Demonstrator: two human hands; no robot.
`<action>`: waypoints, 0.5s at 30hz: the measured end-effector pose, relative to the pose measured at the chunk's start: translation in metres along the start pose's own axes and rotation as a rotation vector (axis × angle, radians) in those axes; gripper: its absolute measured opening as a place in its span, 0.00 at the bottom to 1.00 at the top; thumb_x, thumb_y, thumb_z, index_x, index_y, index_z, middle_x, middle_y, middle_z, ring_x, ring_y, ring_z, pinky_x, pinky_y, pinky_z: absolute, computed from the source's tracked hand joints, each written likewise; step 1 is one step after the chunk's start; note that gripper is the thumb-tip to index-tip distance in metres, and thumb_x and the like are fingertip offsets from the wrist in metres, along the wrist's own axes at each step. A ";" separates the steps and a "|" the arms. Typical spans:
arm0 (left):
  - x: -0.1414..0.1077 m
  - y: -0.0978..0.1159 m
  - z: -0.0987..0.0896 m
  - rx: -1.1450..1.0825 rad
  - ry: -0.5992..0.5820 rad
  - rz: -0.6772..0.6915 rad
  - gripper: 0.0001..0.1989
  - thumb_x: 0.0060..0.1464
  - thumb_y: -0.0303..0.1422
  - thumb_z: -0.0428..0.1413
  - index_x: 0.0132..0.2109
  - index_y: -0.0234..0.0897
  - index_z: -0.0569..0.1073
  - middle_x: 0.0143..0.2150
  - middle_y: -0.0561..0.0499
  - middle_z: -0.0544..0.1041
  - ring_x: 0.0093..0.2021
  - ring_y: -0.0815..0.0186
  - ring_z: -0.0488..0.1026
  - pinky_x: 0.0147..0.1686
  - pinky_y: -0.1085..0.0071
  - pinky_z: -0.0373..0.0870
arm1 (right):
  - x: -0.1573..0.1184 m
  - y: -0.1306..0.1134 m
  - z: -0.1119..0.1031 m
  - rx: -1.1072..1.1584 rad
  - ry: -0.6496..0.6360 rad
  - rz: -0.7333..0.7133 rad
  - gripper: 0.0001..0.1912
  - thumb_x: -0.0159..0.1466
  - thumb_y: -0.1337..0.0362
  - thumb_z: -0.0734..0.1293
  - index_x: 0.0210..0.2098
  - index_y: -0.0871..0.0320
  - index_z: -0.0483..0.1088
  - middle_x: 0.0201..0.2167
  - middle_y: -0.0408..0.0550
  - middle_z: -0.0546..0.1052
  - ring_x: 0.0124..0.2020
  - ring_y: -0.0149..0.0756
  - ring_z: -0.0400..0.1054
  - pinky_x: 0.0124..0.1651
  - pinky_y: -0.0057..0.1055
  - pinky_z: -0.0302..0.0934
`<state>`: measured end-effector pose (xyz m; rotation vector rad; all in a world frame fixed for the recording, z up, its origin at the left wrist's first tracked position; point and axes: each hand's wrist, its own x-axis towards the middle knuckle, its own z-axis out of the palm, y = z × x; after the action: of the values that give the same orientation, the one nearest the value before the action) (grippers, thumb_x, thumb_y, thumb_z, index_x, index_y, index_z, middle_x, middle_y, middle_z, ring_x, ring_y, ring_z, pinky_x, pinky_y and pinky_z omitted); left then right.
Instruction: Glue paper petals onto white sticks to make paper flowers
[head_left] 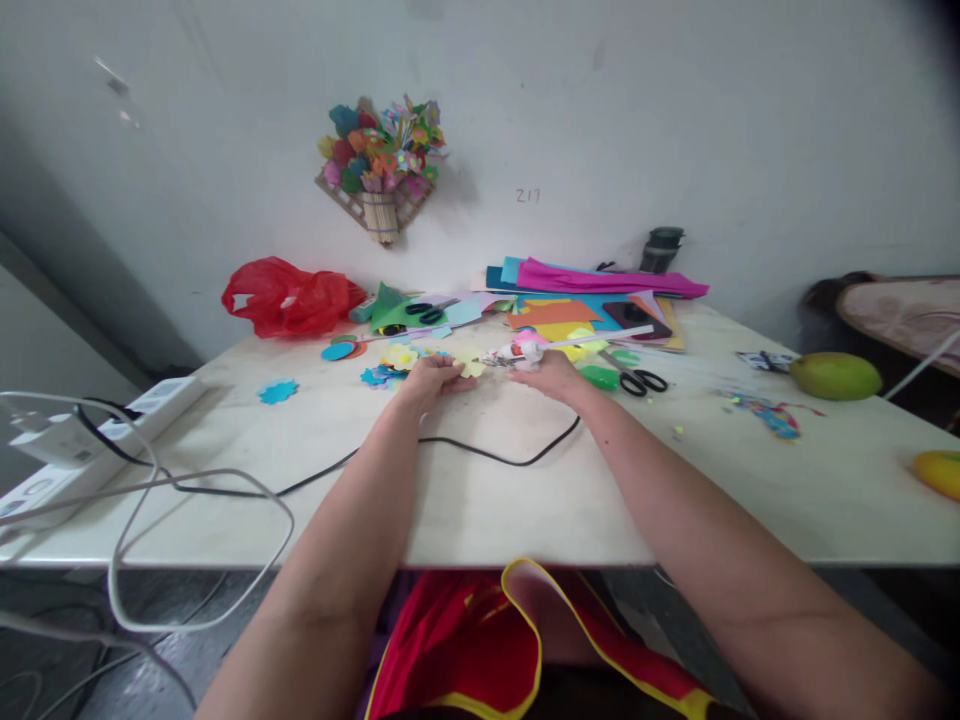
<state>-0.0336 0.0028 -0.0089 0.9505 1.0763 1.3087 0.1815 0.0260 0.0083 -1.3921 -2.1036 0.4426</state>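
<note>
My left hand is closed on a pale yellow paper flower, pinching its left edge. In my right hand is a white hot glue gun, its nozzle pointing left at the flower. A white glue stick juts out of the gun's back end. Whether the nozzle touches the paper I cannot tell. Just behind my left hand lies a pile of cut flowers in blue and yellow. A single blue paper flower lies apart on the left.
Scissors and a green roll lie right of my right hand. A black cord crosses the table in front. Behind are coloured sheets, more scissors and a red bag. A power strip is at left, a mango at right.
</note>
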 end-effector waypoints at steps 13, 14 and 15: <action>0.001 -0.001 0.000 0.032 -0.015 -0.019 0.06 0.44 0.22 0.58 0.27 0.29 0.66 0.22 0.47 0.74 0.27 0.65 0.75 0.30 0.72 0.74 | 0.000 -0.001 0.002 0.058 0.006 -0.038 0.18 0.50 0.54 0.68 0.37 0.56 0.72 0.32 0.48 0.75 0.35 0.37 0.69 0.35 0.30 0.62; 0.001 0.000 0.000 0.030 -0.014 -0.019 0.06 0.44 0.22 0.58 0.27 0.29 0.66 0.22 0.47 0.74 0.27 0.65 0.75 0.30 0.72 0.74 | 0.000 -0.001 0.002 0.057 0.004 -0.035 0.18 0.50 0.54 0.68 0.38 0.56 0.72 0.32 0.48 0.75 0.35 0.37 0.69 0.35 0.29 0.62; 0.001 0.000 0.000 0.028 -0.012 -0.019 0.06 0.44 0.22 0.58 0.27 0.29 0.66 0.22 0.47 0.74 0.27 0.65 0.75 0.30 0.72 0.74 | 0.000 -0.001 0.002 0.055 0.001 -0.032 0.18 0.50 0.54 0.68 0.37 0.56 0.72 0.32 0.48 0.75 0.35 0.37 0.69 0.35 0.29 0.62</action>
<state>-0.0335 0.0035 -0.0092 0.9656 1.0941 1.2746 0.1793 0.0255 0.0076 -1.3254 -2.0943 0.4833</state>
